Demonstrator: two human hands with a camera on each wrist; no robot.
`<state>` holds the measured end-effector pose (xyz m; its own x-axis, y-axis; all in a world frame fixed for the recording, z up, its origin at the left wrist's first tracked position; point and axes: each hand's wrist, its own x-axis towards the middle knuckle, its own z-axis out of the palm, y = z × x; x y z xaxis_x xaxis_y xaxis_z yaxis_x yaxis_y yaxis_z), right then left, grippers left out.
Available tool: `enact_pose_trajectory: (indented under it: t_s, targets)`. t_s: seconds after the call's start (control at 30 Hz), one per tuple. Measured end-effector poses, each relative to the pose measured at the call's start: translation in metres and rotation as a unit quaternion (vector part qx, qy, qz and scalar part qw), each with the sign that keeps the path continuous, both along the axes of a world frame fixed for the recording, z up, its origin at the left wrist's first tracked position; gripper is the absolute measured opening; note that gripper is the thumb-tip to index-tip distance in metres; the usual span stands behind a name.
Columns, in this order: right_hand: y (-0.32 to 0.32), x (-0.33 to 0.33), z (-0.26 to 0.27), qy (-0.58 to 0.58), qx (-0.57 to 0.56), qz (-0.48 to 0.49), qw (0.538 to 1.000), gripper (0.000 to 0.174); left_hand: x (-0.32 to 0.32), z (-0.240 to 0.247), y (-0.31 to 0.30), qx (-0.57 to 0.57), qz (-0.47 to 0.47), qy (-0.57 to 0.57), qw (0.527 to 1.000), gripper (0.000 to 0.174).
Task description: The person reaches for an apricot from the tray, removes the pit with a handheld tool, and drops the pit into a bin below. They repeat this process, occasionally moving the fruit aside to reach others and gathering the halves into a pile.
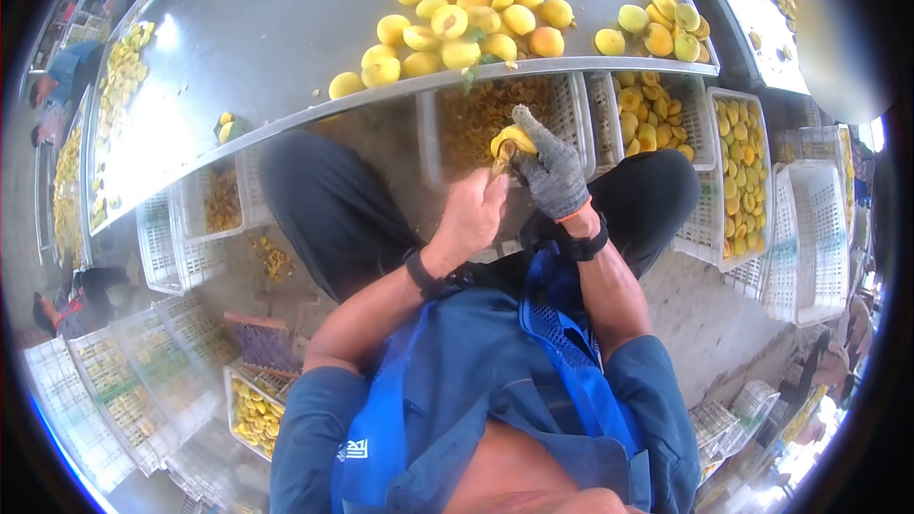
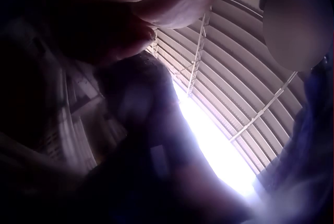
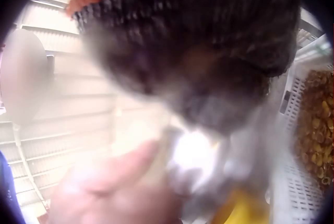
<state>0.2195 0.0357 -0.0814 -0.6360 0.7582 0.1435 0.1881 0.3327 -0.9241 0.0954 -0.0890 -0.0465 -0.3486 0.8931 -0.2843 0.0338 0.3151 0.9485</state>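
My bare left hand point(image 1: 473, 214) pinches a small, slim brownish tool point(image 1: 501, 164), its tip at a cut yellow peach point(image 1: 512, 141). That peach is gripped by my right hand point(image 1: 552, 173), in a grey knitted glove with an orange cuff, thumb raised. The two hands almost meet over my lap. From the right wrist, the glove point(image 3: 193, 41) fills the top, with the bare hand point(image 3: 115, 187) below and a bright shiny glare between them. In the dark left wrist view, the bare fingers point(image 2: 172, 5) hang above the dark glove point(image 2: 135, 88); the peach is hidden there.
A metal table point(image 1: 276, 29) ahead carries a heap of peach halves point(image 1: 476, 14) and a smaller pile point(image 1: 666, 27). Under its edge stand a crate of brown scraps point(image 1: 505, 114) and crates of peach halves point(image 1: 738, 176). Stacked white crates point(image 1: 809, 238) stand right; other people work at left.
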Motion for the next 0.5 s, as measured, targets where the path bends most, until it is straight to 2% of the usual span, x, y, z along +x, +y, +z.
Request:
enact_pose_trajectory:
  t_s: [0.1, 0.2, 0.27, 0.3, 0.4, 0.5]
  targets:
    - [-0.004, -0.004, -0.014, 0.013, 0.074, -0.031, 0.997, 0.059, 0.006, 0.014, 0.003, -0.043, 0.031, -0.159, 0.986, 0.034]
    - [-0.002, -0.002, -0.017, 0.008, 0.102, -0.027, 0.994, 0.06, 0.003, 0.012, 0.003, -0.049, 0.021, -0.167, 0.985, 0.034]
    - [0.001, 0.003, -0.004, -0.011, 0.036, 0.014, 0.999, 0.06, -0.001, -0.018, 0.001, 0.05, -0.015, 0.009, 0.999, 0.034]
    - [0.002, 0.004, 0.003, -0.021, 0.002, 0.034, 0.999, 0.059, -0.004, -0.018, 0.002, 0.099, -0.033, 0.096, 0.99, 0.034]
    - [0.002, 0.004, 0.013, -0.026, -0.052, 0.054, 0.997, 0.061, -0.008, -0.001, -0.006, -0.033, -0.033, -0.086, 0.995, 0.035]
    - [0.003, 0.003, 0.032, -0.046, -0.099, 0.053, 0.993, 0.06, -0.017, 0.018, -0.008, -0.048, -0.044, -0.121, 0.99, 0.035]
